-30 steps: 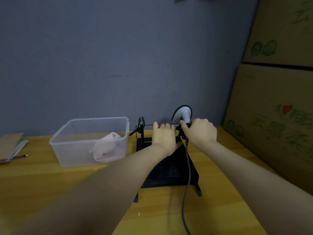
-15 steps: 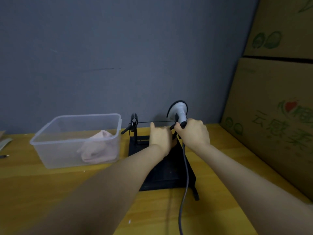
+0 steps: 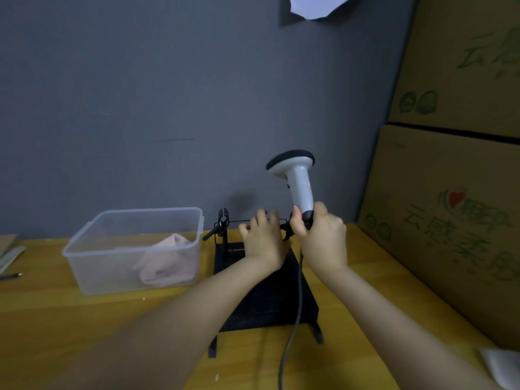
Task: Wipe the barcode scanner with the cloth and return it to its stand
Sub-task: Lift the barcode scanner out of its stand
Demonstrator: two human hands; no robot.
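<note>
A white barcode scanner [image 3: 298, 178] with a dark head stands upright above the black stand [image 3: 264, 299]. My right hand [image 3: 323, 237] grips the lower end of its handle, and the grey cable [image 3: 295, 305] hangs down from it over the stand. My left hand [image 3: 263, 240] rests on the stand's thin top bar, fingers slightly spread and a little blurred. A pale pink cloth [image 3: 166, 260] lies crumpled inside a clear plastic tub [image 3: 84, 266] to the left of the stand.
Large cardboard boxes [image 3: 450, 192] are stacked along the right side of the yellow wooden table [image 3: 56, 333]. A grey wall runs behind. A pen [image 3: 11, 276] and cardboard scraps lie at the far left edge. Something white [image 3: 501, 364] sits at the bottom right corner.
My right hand has lifted the scanner up out of the stand, so its whole white handle now shows. My left hand has stayed on the stand's bar.
</note>
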